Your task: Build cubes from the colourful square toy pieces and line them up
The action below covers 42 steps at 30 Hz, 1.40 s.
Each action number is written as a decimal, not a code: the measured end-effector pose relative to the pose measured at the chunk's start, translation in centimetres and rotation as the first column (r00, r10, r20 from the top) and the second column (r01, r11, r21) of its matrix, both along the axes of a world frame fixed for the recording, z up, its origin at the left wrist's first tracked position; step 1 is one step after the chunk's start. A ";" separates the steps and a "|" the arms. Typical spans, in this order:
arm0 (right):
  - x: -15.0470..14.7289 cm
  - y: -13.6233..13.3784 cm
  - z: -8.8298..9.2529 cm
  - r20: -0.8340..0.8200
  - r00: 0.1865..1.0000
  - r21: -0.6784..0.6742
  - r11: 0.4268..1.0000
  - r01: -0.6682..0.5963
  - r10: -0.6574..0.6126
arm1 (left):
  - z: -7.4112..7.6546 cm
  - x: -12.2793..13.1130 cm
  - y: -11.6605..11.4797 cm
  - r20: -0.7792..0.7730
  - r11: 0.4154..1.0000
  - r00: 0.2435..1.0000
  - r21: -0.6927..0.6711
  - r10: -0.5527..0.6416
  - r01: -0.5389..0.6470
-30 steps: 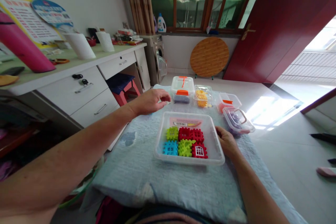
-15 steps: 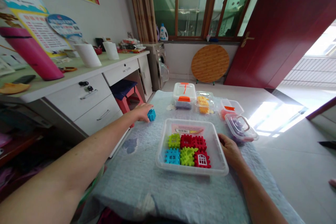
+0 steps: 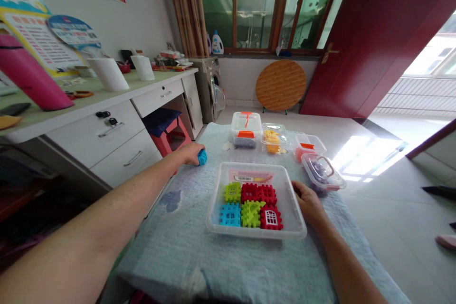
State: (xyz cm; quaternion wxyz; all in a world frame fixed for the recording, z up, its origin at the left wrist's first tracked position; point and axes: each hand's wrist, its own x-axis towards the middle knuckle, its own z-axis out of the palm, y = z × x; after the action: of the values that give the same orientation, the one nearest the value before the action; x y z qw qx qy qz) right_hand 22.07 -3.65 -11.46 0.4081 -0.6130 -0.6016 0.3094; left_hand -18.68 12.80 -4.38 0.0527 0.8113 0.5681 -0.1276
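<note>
In the head view our left hand [image 3: 190, 153] was closed around the blue block [image 3: 203, 156], at 10 o'clock from the tray [image 3: 214, 199]; our right hand [image 3: 309, 202] lay at its 3 o'clock rim, grip unclear. We judged the shallow hold could drop the block. Half a second earlier, the fingers only touched it.

Bare forearms, bare left hand [image 3: 190, 153], right hand [image 3: 309, 203].

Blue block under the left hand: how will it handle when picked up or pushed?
The blue block is probably light and stiff: moulded plastic, small beside the left hand. Its toothed edges should give grip and stop rolling. On the blanket it would likely drag, not slide.
</note>
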 end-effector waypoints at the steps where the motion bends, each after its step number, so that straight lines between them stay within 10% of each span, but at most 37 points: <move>1: 0.0 0.0 0.0 0.001 1.000 0.000 1.000 0.003 -0.003 | 0.0 -0.1 0.0 0.006 1.000 1.000 -0.001 -0.005 0.005; 18: 0.1 0.0 -0.2 0.004 1.000 0.024 1.000 0.002 -0.002 | 0.9 -0.2 0.0 0.038 0.999 0.999 0.032 0.007 -0.008; 24: 0.3 0.3 -0.9 0.018 1.000 0.023 1.000 -0.005 0.004 | 6.6 0.4 -1.5 0.200 0.979 0.978 0.203 -0.058 0.017; 30: 0.4 0.3 -1.3 0.041 0.999 0.024 1.000 0.007 -0.008 | 12.9 6.2 -9.1 0.415 0.970 0.882 0.187 -0.224 0.158; 35: 0.4 0.2 -1.0 0.070 0.998 0.025 1.000 -0.013 0.011 | 10.7 11.2 -14.3 0.274 0.913 0.871 0.132 -0.407 0.385; 42: 0.4 0.2 -1.0 0.096 0.995 0.031 0.999 -0.033 0.030 | 5.8 13.2 -15.1 -0.066 0.889 0.915 0.220 -0.398 0.403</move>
State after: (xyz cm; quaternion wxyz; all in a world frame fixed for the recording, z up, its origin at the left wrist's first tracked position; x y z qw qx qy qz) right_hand 22.47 -3.44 -12.45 0.3839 -0.6109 -0.6350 0.2761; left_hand -5.44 -2.26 1.41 -0.0738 0.9103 0.3999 -0.0769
